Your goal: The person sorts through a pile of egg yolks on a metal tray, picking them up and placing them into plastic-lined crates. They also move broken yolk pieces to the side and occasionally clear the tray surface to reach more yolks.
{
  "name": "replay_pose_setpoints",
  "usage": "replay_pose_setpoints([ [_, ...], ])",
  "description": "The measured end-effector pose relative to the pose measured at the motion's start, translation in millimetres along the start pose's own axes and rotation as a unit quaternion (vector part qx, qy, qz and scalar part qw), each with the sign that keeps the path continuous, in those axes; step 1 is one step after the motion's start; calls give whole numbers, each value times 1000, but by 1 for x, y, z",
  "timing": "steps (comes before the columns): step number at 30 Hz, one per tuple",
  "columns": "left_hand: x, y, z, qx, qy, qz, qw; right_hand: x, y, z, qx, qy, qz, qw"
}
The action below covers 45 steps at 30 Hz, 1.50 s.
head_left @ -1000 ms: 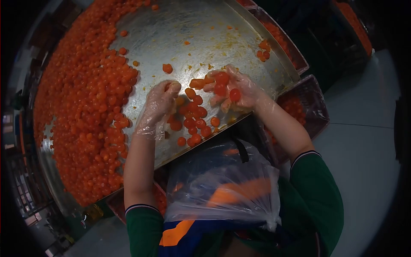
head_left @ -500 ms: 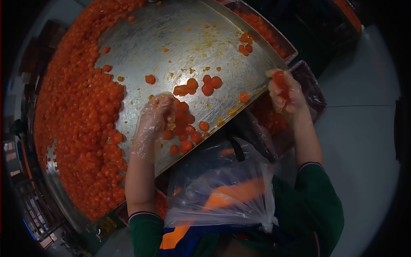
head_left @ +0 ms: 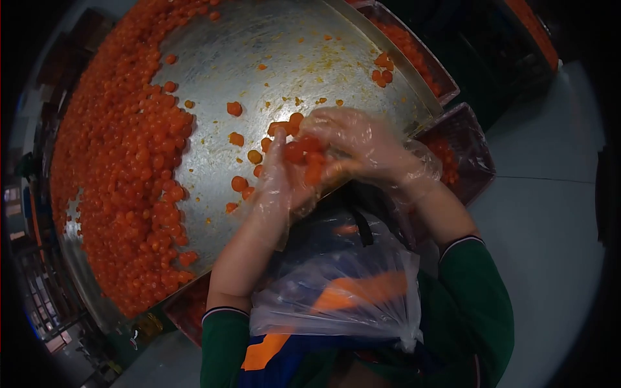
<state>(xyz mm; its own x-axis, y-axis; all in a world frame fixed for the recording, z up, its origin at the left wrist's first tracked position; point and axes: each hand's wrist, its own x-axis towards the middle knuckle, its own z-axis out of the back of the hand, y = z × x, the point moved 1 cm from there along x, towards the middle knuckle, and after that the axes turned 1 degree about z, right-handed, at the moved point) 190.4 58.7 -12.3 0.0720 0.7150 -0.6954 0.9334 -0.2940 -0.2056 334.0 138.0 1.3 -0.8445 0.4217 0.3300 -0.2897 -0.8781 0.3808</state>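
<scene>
Both my hands wear clear plastic gloves and meet over the near edge of a metal table (head_left: 220,149). Several round orange egg yolks (head_left: 305,152) sit between them. My left hand (head_left: 281,191) is cupped against these yolks from the left and below, thumb raised. From the right, my right hand (head_left: 362,139) curls its fingers around the same cluster; its fingertips are partly blurred. Loose yolks (head_left: 239,183) and small flattened pieces (head_left: 237,139) lie on the metal just beyond my left hand.
A large heap of yolks (head_left: 136,168) covers the table's left side. A lined crate with yolks (head_left: 466,139) stands beside the right edge, and another crate (head_left: 414,52) lies farther up. A clear plastic apron (head_left: 336,284) covers my front.
My right hand has swung left from above the right crate to the table edge, joining my left. My left hand has moved right, and the yolks near it are now in my hands or shifted.
</scene>
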Motion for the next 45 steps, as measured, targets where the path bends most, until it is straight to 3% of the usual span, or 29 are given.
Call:
replay_pose_setpoints([
  [1,15,-20,38,5,133,18,991,8,-3,-3,-69,52,-45,995],
  [4,-16,-64,61,-77,180,-11,980,22,-16,-20,-97,267,-155,946],
  [5,-23,-79,77,-71,200,-50,976,11,-25,-42,-129,225,-103,960],
  [8,-46,-97,110,-70,220,-116,966,22,-33,-51,-68,230,-161,957],
  [9,-49,-94,112,-87,200,-110,970,28,-36,-60,-70,234,-151,958],
  [11,-48,-80,109,-92,170,-87,977,40,-37,-71,146,54,-69,985],
  [13,-52,-60,79,-93,52,-93,990,79,24,-54,185,62,-32,980],
  [14,-45,-58,88,-108,74,-78,988,93,50,-56,175,87,15,981],
  [16,-29,-61,95,-234,126,-169,949,105,73,-105,182,52,157,969],
  [17,-26,-65,99,-238,94,-252,933,109,79,-97,183,54,161,968],
  [18,-35,-71,108,-240,93,-257,931,116,89,-81,238,76,161,955],
  [19,-54,-80,124,-209,164,-262,928,120,95,-73,293,102,160,937],
  [20,-75,-86,142,-178,231,-266,919,121,90,-72,258,12,181,949],
  [22,-132,-94,164,-169,290,-278,900,108,69,-50,141,32,100,984],
  [24,-193,-93,203,-124,227,-321,911,89,50,-51,41,163,42,985],
  [25,-226,-92,236,-60,137,-345,926,81,49,-48,-1,257,6,966],
  [26,-249,-88,261,6,45,-361,931,73,46,-53,1,258,6,966],
  [27,-257,-78,253,5,44,-358,932,61,41,-64,11,269,-19,963],
  [28,-266,-70,244,60,-226,-403,885,53,38,-71,20,280,-44,959],
  [29,-277,-60,240,111,-476,-417,767,51,39,-74,20,280,-46,959],
  [30,-307,-74,309,436,-525,-309,663,51,42,-77,-14,295,-59,954],
  [31,-300,-75,291,439,-523,-309,662,50,43,-80,-48,307,-73,948],
  [33,-264,-70,217,518,-575,-398,492,49,33,-86,3,283,-77,956],
  [35,-213,-68,169,580,-438,-425,540,54,22,-88,51,259,-75,962],
  [37,-153,-68,144,819,-214,-428,317,59,16,-88,85,271,-95,954],
  [38,-127,-67,116,860,-141,-410,270,58,15,-84,82,269,-94,955],
  [40,-80,-73,100,885,-29,-376,272,52,17,-74,120,221,-34,967],
  [43,-45,-72,104,923,-45,-248,291,36,37,-66,128,244,-47,960],
  [45,-48,-73,95,928,-53,-225,292,43,58,-54,66,297,-61,951],
])
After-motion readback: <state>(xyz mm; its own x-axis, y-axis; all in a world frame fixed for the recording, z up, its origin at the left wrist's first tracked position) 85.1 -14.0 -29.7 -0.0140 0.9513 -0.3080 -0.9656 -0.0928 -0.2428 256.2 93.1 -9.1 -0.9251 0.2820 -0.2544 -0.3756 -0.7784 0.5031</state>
